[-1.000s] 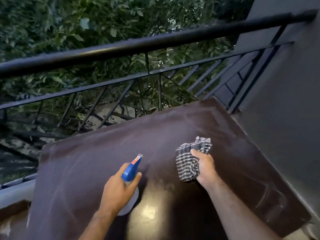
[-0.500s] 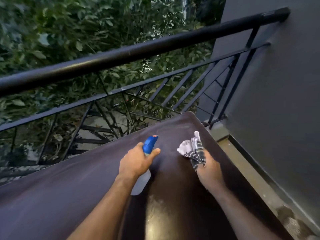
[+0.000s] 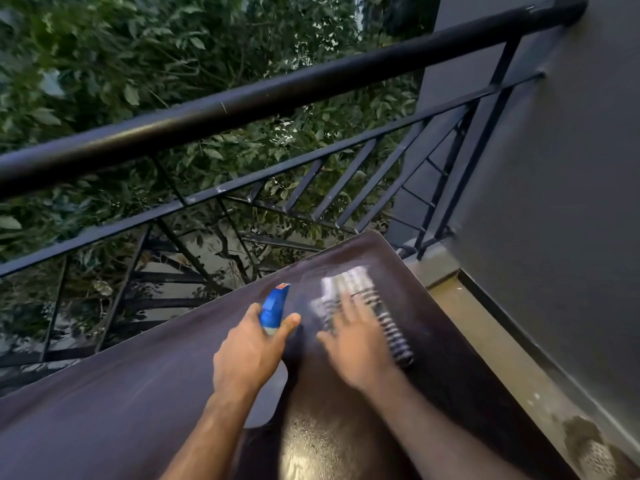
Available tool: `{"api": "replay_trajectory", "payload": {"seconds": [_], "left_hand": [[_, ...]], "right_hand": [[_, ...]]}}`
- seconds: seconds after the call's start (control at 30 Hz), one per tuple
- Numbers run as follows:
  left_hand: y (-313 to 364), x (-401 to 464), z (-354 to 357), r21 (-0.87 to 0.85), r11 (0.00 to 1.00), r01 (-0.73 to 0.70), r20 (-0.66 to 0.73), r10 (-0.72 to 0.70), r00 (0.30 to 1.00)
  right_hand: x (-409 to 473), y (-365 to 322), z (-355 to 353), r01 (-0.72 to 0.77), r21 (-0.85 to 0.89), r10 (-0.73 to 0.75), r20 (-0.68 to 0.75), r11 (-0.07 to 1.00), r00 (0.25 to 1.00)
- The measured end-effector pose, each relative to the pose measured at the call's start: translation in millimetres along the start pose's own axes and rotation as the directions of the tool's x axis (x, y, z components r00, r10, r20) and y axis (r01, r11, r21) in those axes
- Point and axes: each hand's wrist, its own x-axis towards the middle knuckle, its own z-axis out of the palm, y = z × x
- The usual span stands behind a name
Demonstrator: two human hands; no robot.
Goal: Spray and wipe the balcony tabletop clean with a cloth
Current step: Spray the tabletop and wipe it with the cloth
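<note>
Looking down from your head camera, you see your left hand (image 3: 251, 355) wrapped around the neck of the spray bottle (image 3: 273, 308), its grip clenched on it, with the blue trigger head and red-tipped nozzle pointing away from you toward the far edge of the table (image 3: 121, 410). The bottle's pale body shows below your wrist, held above the dark brown surface. Your right hand (image 3: 356, 344) lies flat, fingers spread, pressing the checked cloth (image 3: 349, 289) down onto the table near its far right corner; that grip is released, palm down on the fabric rather than closed around it. Both the hand and the cloth are smeared by motion blur, so the cloth's folds cannot be made out, only its black-and-white stripes showing past your fingertips and along the right side of your hand. Your two hands are just beside each other, apart. A bright glare sits on the tabletop between your forearms. Beyond the table runs the black metal railing (image 3: 277, 95), with green foliage (image 3: 138, 64) behind it, and a grey wall (image 3: 554, 202) stands to the right, across a narrow strip of balcony floor (image 3: 512, 358).
</note>
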Motion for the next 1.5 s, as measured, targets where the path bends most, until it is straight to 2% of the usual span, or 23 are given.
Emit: {"api": "replay_trajectory", "payload": {"seconds": [0.1,0.13,0.23,0.27,0.33,0.37,0.43,0.47,0.53,0.57,0.63,0.73,0.8,0.83,0.9,1.0,1.07,1.13,1.3,1.4,1.5], "left_hand": [[-1,1,-2,-0.056,0.998,0.014,-0.027,-0.015,1.0],[-2,2,-3,-0.073,0.997,0.022,-0.033,-0.024,0.999],[-4,0,-3,-0.097,0.995,0.031,-0.049,-0.036,0.998],[-5,-1,-3,-0.1,0.995,0.031,-0.055,-0.037,0.998],[-7,-3,-1,-0.103,0.994,0.036,-0.068,-0.043,0.997],[-7,-3,-1,-0.106,0.994,0.04,-0.072,-0.048,0.996],[-8,-5,0,-0.115,0.992,0.054,-0.076,-0.063,0.995],[-8,-6,0,-0.122,0.991,0.061,-0.077,-0.071,0.994],[-8,-8,0,-0.143,0.988,0.065,-0.078,-0.077,0.994],[-9,-9,-1,-0.157,0.986,0.061,-0.078,-0.074,0.994],[-10,-10,-3,-0.168,0.985,0.047,-0.075,-0.06,0.995],[-10,-13,-5,-0.165,0.986,-0.002,-0.078,-0.011,0.997],[-10,-15,-6,-0.179,0.984,-0.007,-0.082,-0.008,0.997],[-10,-16,-8,-0.195,0.981,-0.003,-0.083,-0.014,0.996],[-11,-18,-9,-0.224,0.975,0.006,-0.079,-0.024,0.997],[-16,-21,-9,-0.24,0.971,-0.01,-0.074,-0.009,0.997],[-22,-22,-9,-0.202,0.978,-0.052,-0.054,0.042,0.998],[-30,-21,-11,-0.163,0.981,-0.102,-0.021,0.1,0.995],[-39,-16,-20,-0.03,0.992,-0.122,0.043,0.123,0.991],[-44,-21,-29,0.067,0.994,-0.089,0.081,0.084,0.993],[-58,-19,-35,0.112,0.992,-0.055,0.087,0.045,0.995]], "right_hand": [[-20,-43,19,0.246,0.009,-0.243,0.186,0.969,0.952],[-22,-48,20,0.303,0.033,-0.303,0.191,0.952,0.934],[-1,-25,17,0.409,-0.059,-0.4,0.119,0.911,0.909],[12,-11,16,0.393,-0.107,-0.381,0.113,0.913,0.917],[42,19,5,0.258,-0.192,-0.246,0.087,0.947,0.965],[55,32,-3,0.149,-0.181,-0.136,0.081,0.972,0.987],[70,45,-19,-0.074,-0.045,0.078,0.1,0.996,0.992],[73,44,-25,-0.137,-0.01,0.138,0.123,0.99,0.983],[67,33,-26,-0.142,-0.01,0.142,0.129,0.99,0.981],[61,24,-22,-0.086,-0.03,0.089,0.132,0.996,0.987],[41,2,-16,0.133,-0.058,-0.123,0.157,0.989,0.98],[22,-22,-7,0.471,-0.051,-0.461,0.139,0.881,0.876],[26,-27,-5,0.549,-0.081,-0.531,0.173,0.832,0.83],[32,-27,-8,0.538,-0.096,-0.516,0.188,0.837,0.836],[54,-17,-9,0.439,-0.136,-0.418,0.161,0.888,0.894],[87,13,-20,0.146,-0.164,-0.136,0.067,0.976,0.988],[99,34,-25,-0.036,-0.13,0.038,0.01,0.991,0.999],[102,47,-26,-0.143,-0.088,0.142,-0.023,0.986,0.99],[88,56,-19,-0.158,-0.034,0.156,-0.054,0.987,0.986],[85,58,-19,-0.15,-0.038,0.147,-0.061,0.988,0.987],[88,46,-18,-0.211,-0.014,0.21,-0.065,0.977,0.976]]}}
